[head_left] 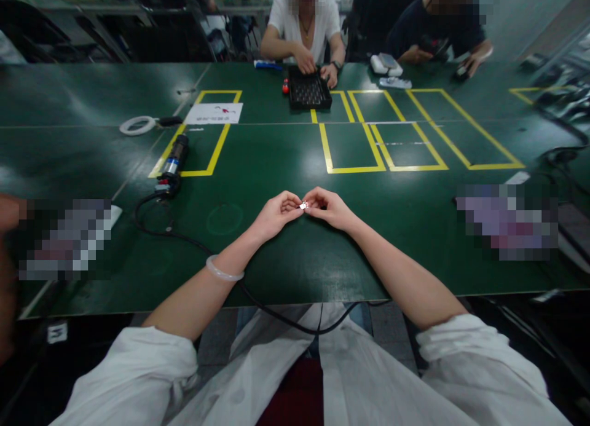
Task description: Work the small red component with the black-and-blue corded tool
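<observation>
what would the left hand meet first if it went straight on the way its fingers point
Beyond the small white piece at its fingertips, the left hand would most likely meet the right hand, fingertips first; any gap between them is too small to judge.

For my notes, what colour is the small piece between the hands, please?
The small piece looks mostly white; head view.

wide green table (pixel 271 149) marked with yellow tape rectangles (pixel 354 169), dark chairs (pixel 159 2) and another table (pixel 249 11) behind, pale grey wall (pixel 530 20) at upper right, grey floor tiles (pixel 214 343) below
</observation>
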### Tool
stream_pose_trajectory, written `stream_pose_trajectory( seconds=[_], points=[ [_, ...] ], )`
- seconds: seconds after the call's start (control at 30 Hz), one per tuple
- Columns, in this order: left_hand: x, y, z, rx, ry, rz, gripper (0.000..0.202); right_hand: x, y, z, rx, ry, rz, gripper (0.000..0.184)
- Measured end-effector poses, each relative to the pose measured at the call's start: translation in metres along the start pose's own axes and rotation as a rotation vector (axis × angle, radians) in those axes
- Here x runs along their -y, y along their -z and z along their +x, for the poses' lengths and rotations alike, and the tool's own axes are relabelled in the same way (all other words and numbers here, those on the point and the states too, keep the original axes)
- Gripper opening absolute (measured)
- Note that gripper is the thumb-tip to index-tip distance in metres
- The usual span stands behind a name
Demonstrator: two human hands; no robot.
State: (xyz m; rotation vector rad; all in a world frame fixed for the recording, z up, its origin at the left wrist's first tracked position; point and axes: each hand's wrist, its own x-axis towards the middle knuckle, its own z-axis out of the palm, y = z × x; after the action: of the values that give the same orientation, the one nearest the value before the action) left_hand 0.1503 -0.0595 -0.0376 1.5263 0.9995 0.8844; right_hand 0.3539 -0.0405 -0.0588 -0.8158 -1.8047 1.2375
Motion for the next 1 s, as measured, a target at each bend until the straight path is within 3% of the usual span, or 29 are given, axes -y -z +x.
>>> stream_pose_trajectory(
  seconds=[1.0],
  points=[
    [0.0017, 0.0033, -0.0006, -0.024, -0.066, 0.145, 0.031, 0.0018, 0.0, 0.0003, -0.03, -0.009, -0.057, 0.027]
  ],
)
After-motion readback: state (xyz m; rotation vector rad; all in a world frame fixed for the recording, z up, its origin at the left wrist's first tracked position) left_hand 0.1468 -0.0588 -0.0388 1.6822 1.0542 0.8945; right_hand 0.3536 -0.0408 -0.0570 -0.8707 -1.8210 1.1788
